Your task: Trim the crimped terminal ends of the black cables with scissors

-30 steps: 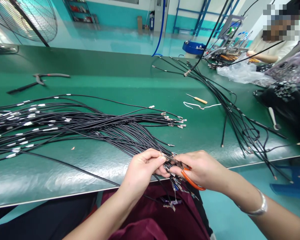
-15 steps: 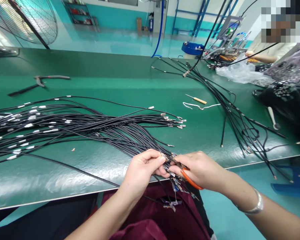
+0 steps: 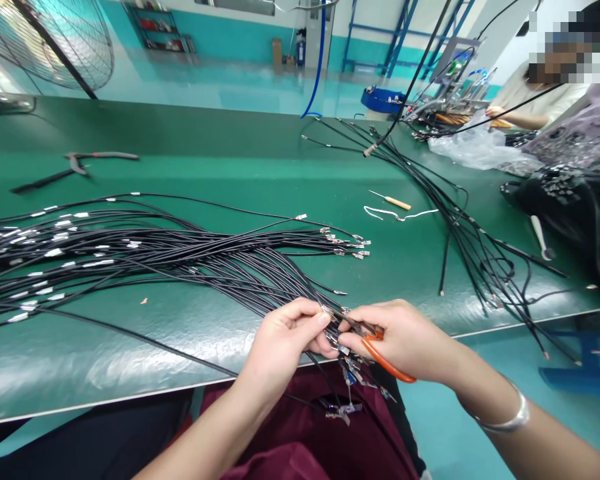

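Observation:
My left hand (image 3: 294, 333) is closed, thumb and forefinger pinching the end of a black cable (image 3: 307, 285) by its small metal terminal. My right hand (image 3: 403, 340) grips orange-handled pliers (image 3: 390, 363), whose dark jaws point left and reach the pinched cable end. Whether the jaws touch the terminal is hard to see. Under both hands, several cable ends with metal terminals (image 3: 350, 373) hang over the table's front edge above a dark red cloth. A large bundle of black cables (image 3: 190, 247) with white labels runs left across the green table (image 3: 220, 173).
A second pair of pliers (image 3: 77, 163) lies at the back left. A wooden-handled pick (image 3: 397, 203) and a white tie (image 3: 405, 215) lie right of centre. More black cables (image 3: 460, 227) spread at the right. A person's arm (image 3: 525, 119) shows beyond a plastic bag (image 3: 485, 147).
The orange handles of the pliers have spread slightly and the right hand has shifted a little. The left hand keeps its pinch. The whole view has moved slightly.

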Action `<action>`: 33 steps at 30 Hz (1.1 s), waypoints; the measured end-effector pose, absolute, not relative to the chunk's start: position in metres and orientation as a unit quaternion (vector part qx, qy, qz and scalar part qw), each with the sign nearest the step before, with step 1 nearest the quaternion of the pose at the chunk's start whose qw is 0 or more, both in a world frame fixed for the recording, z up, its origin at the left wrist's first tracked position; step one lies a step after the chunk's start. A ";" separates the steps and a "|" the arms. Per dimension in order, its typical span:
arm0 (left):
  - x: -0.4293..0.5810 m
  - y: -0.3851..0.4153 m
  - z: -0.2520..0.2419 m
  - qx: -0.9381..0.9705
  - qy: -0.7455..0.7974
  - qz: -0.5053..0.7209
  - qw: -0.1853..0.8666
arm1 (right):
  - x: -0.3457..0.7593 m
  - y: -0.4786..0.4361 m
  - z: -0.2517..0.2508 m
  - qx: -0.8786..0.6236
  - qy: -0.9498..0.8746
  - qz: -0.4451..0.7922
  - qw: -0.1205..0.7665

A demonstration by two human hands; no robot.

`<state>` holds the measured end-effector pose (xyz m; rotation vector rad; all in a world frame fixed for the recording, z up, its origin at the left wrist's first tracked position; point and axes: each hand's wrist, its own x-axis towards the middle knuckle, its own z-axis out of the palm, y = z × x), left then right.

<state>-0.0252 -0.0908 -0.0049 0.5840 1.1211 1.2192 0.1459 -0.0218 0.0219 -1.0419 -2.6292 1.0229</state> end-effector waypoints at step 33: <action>-0.022 -0.089 -0.002 0.269 0.525 0.534 0.605 | 0.152 -0.013 0.018 -0.250 -0.928 0.274 0.046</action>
